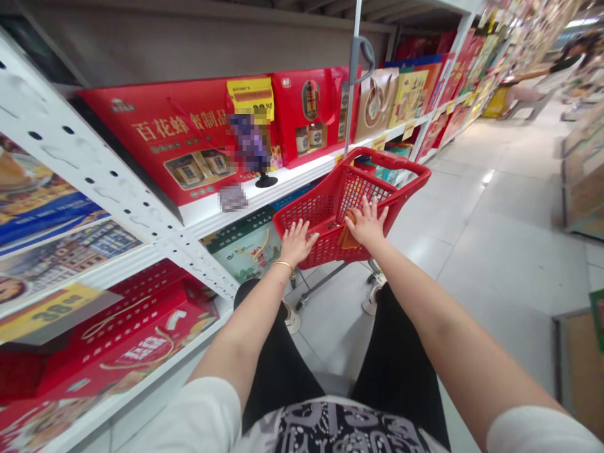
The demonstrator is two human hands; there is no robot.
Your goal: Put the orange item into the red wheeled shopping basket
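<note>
A small red shopping cart (401, 173) stands on the floor right in front of me, beside the shelves. My left hand (297, 242) rests on the cart's near left rim, fingers spread and lying over the edge. My right hand (367, 223) lies on the near rim too, fingers stretched out, over an orange tab (348, 234) on the cart's back edge. A grey upright handle pole (355, 75) rises behind the basket. The basket looks empty as far as its mesh shows.
White shelving (141, 207) on my left holds red gift boxes (189, 135) and other boxed goods. The tiled aisle floor (495, 239) runs ahead to the right. A display stand (582, 170) sits at the right edge, and a person is far down the aisle.
</note>
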